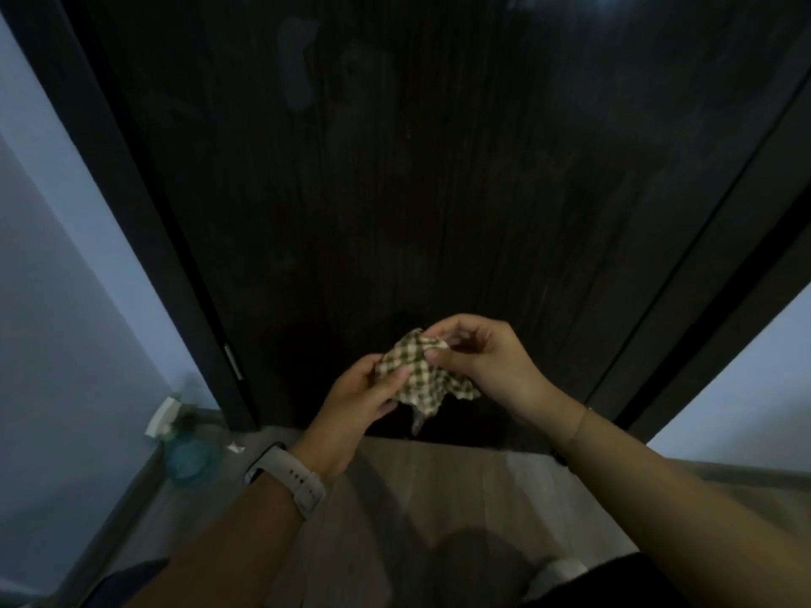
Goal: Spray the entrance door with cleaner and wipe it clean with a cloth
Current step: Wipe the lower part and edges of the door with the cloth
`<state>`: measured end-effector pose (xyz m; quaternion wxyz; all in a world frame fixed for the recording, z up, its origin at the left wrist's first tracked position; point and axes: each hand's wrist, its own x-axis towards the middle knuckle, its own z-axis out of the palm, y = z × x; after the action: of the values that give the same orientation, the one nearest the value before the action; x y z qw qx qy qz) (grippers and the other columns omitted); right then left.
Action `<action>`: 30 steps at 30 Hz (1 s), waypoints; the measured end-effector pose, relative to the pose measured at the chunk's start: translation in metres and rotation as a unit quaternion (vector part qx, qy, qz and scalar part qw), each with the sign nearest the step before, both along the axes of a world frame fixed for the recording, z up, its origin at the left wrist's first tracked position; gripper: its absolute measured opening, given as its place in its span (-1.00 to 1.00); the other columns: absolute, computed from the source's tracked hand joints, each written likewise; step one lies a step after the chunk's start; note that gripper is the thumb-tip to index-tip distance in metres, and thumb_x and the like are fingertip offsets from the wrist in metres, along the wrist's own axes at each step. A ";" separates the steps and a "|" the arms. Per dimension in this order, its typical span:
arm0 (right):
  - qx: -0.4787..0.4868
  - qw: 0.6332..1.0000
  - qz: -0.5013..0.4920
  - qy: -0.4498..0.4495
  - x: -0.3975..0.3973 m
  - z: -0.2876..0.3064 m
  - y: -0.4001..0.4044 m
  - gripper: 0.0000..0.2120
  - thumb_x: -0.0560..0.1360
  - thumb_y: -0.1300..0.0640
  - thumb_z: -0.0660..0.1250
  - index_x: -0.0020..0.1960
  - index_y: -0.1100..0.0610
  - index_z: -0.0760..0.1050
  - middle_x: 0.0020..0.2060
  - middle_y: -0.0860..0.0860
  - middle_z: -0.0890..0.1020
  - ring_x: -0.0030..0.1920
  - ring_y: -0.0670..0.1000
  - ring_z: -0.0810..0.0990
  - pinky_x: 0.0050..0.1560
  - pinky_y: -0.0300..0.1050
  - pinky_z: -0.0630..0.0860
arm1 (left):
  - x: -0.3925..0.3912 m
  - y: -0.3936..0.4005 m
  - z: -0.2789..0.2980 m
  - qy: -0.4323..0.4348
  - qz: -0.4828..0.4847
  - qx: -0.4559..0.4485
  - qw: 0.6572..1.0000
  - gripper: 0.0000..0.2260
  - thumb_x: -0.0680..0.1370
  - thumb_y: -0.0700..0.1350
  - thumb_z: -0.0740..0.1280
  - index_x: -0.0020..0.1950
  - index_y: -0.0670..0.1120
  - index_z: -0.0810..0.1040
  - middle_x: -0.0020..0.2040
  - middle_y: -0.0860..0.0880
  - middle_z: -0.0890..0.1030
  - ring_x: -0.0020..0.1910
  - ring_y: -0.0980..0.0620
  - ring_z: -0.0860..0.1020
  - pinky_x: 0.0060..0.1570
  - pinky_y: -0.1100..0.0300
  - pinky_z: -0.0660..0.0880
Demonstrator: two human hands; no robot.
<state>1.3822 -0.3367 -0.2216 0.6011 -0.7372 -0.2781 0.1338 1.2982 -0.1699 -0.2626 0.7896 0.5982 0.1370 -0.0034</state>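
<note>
A dark wooden entrance door (439, 168) fills the view ahead, with pale wet smears near its top. In front of its lower part both hands hold a small green-and-cream checked cloth (417, 370), crumpled. My left hand (355, 410) grips the cloth's left side between thumb and fingers. My right hand (478, 357) pinches its upper right corner. A teal spray bottle (184, 449) with a white trigger head stands on the floor at the left, by the door frame.
The dark door frame (145, 239) runs down on the left and another on the right. Pale blue walls (52, 300) flank the door. Grey wood-look floor (439, 498) lies below. A small white scrap (235, 447) lies near the bottle.
</note>
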 end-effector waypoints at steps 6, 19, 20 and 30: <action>-0.204 0.922 -0.080 -0.320 0.050 -0.035 -0.037 -0.62 0.51 0.19 0.37 0.31 -0.02 0.49 0.33 -0.10 0.46 0.35 -0.13 0.38 0.35 -0.05 0.42 | 0.035 0.016 -0.020 0.033 0.169 0.131 0.976 -0.82 0.51 -0.15 0.42 0.06 -0.07 0.49 0.05 -0.10 0.61 0.09 -0.10 0.61 0.04 0.03 0.58; -0.393 0.740 -0.043 -0.545 0.133 -0.112 -0.025 -0.23 0.40 0.21 0.46 0.53 0.09 0.20 0.56 0.13 0.05 0.55 0.18 0.01 0.48 0.16 0.20 | 0.155 -0.017 -0.089 -0.029 0.330 0.172 0.928 -0.81 0.50 -0.21 0.42 0.00 0.00 0.48 -0.04 0.10 0.53 0.07 0.00 0.55 -0.05 0.24 0.46; -0.398 0.730 -0.042 -0.555 0.135 -0.115 -0.026 -0.22 0.39 0.21 0.46 0.53 0.10 0.21 0.56 0.13 0.06 0.55 0.19 0.00 0.48 0.17 0.19 | 0.160 -0.021 -0.094 -0.037 0.349 0.157 0.923 -0.81 0.49 -0.19 0.44 -0.01 0.02 0.49 -0.04 0.12 0.54 0.08 0.00 0.55 -0.01 0.22 0.48; -0.382 0.696 -0.069 -0.604 0.156 -0.135 -0.027 -0.25 0.43 0.18 0.41 0.54 0.08 0.17 0.56 0.10 0.06 0.57 0.14 -0.06 0.53 0.07 0.01 | 0.187 -0.060 -0.118 -0.042 0.415 0.024 0.909 -0.87 0.46 0.03 0.48 -0.07 0.03 0.61 0.00 0.04 0.66 0.03 0.09 0.61 0.05 0.09 0.58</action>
<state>1.5384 -0.3640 -0.3566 -0.0220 -0.8426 -0.4547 -0.2878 1.4851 -0.2302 -0.3808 0.7103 0.5055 0.3395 0.3531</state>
